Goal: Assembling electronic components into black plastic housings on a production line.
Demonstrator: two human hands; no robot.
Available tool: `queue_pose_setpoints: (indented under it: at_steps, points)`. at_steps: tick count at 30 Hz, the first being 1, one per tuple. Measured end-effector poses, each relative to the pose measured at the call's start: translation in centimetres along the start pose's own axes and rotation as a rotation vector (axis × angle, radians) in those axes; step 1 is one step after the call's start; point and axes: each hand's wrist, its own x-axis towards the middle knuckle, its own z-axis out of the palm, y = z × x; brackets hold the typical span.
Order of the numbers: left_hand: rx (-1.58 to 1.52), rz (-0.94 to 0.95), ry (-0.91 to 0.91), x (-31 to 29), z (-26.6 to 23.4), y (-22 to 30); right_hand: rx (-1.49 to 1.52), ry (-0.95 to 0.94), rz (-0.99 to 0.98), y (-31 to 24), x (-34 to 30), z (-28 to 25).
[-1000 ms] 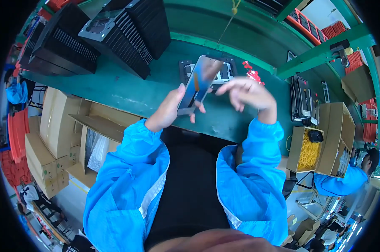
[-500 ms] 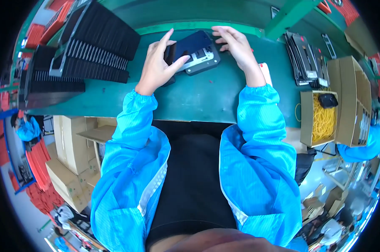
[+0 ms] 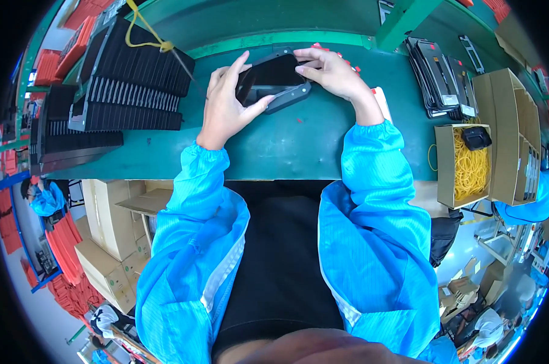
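Note:
A glossy black phone-like screen panel (image 3: 273,73) lies over a dark grey block-shaped fixture (image 3: 293,95) on the bench. My left hand (image 3: 229,103) spans the panel's left end, thumb along the near edge and fingers at the far edge. At the right end, my right hand (image 3: 332,74) has thumb and fingers closed on the panel's corner. The fixture's near side and far rim show around the panel; its inside is covered.
Black slotted racks (image 3: 132,79) stand at the left, with a yellow cord (image 3: 144,36) hanging above. Flat dark frames (image 3: 433,79) are stacked at the right, near a carton of yellow cord (image 3: 470,164). A white card-like piece (image 3: 382,103) lies beside my right wrist.
The panel has come down flatter over the fixture, covering the pale inside that showed before. My right hand has moved in from apart and closed on its right corner.

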Motion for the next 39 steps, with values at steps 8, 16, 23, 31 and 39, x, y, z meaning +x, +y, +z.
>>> queue_pose_setpoints:
  at_steps: [8, 16, 23, 31, 39]
  points:
    - [0.031, 0.020, 0.011, -0.9, -0.5, -0.7, -0.195, 0.032, 0.019, -1.1, -0.5, 0.9]
    - [0.024, 0.020, 0.012, -1.3, -0.2, -0.9, -0.237, 0.040, -0.024, -0.8, -0.4, 1.3]
    - [0.033, 0.050, 0.101, -1.4, -2.6, -1.4, -0.200, 0.045, -0.061, -0.5, -0.5, 1.0]
    - [0.115, -0.269, -0.149, -4.3, -4.4, -2.6, -0.528, -0.035, -0.220, -2.5, -1.2, 1.0]
    - [0.115, -0.086, -0.191, -4.8, -5.5, -3.6, -0.632, -0.109, -0.162, -3.7, -0.9, 1.0]
